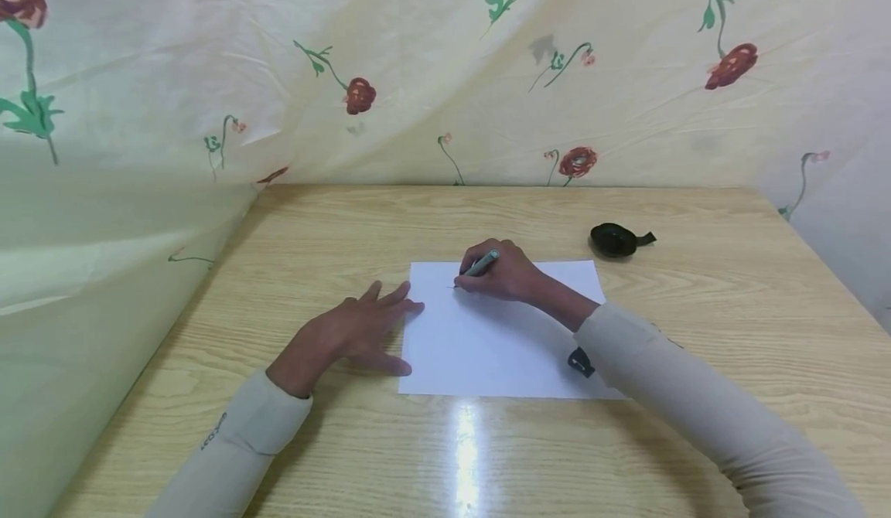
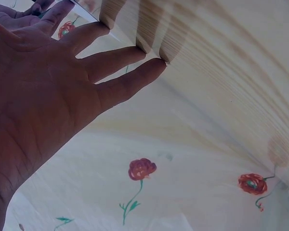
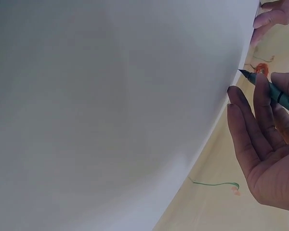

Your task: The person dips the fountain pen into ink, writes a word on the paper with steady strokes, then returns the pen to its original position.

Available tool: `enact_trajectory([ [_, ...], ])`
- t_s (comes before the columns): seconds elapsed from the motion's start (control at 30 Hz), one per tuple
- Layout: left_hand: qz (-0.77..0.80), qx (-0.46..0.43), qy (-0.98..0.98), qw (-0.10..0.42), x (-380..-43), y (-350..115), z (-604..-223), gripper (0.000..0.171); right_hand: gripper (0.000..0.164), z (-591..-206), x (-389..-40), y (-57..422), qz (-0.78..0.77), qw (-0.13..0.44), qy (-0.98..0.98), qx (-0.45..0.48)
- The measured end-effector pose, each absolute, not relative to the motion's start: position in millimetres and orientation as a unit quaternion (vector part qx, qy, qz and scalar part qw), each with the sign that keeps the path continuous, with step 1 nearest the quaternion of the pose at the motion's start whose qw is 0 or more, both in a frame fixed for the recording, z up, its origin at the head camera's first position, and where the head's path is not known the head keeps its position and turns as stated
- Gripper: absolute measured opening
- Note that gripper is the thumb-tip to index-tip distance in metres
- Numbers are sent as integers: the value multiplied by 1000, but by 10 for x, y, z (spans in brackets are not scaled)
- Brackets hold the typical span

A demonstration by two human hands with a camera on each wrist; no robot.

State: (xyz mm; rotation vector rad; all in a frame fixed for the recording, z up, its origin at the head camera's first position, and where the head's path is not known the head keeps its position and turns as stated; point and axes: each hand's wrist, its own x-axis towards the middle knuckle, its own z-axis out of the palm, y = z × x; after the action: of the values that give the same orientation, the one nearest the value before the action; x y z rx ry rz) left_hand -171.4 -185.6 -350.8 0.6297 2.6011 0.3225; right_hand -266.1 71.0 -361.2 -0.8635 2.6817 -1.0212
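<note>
A sheet of white paper lies flat on the wooden table. My right hand pinches a green pen over the upper left part of the sheet, its tip at the paper. A short faint mark shows by the tip in the head view. In the right wrist view the pen sits between thumb and fingers, with its dark tip pointing at the sheet. My left hand rests with spread fingers at the paper's left edge, fingertips touching it. From the left wrist, its palm shows.
A small black pan-shaped dish with a short handle stands on the table beyond the paper's upper right corner. A black object shows beside the right sleeve. A flowered cloth hangs behind the table and along its left side.
</note>
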Motion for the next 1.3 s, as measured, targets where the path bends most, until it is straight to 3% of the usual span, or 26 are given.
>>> enact_trajectory([
  [1.3,119,224,941,226,-1724,-1846,-3545,93,6,-3612,-2629,1004,-348,66,893,-277],
])
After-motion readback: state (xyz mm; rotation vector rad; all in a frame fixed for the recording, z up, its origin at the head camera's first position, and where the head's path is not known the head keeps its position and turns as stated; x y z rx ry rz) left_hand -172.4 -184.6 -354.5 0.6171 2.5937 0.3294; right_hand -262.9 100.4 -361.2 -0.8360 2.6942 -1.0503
